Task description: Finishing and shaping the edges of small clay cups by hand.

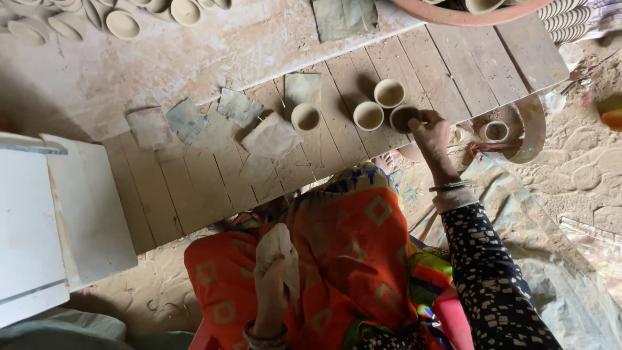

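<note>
While we sit by the wooden board (194,188), largest thing before us, four small clay cups stand on it. Our right hand (429,133) reaches out and pinches the rim of the nearest cup (403,118), which touches two other cups (379,104) near the board's right end; a fourth cup (306,117) stands apart. Our left hand (271,288) rests on our lap, fingers closed around a pale cloth (277,249).
</note>
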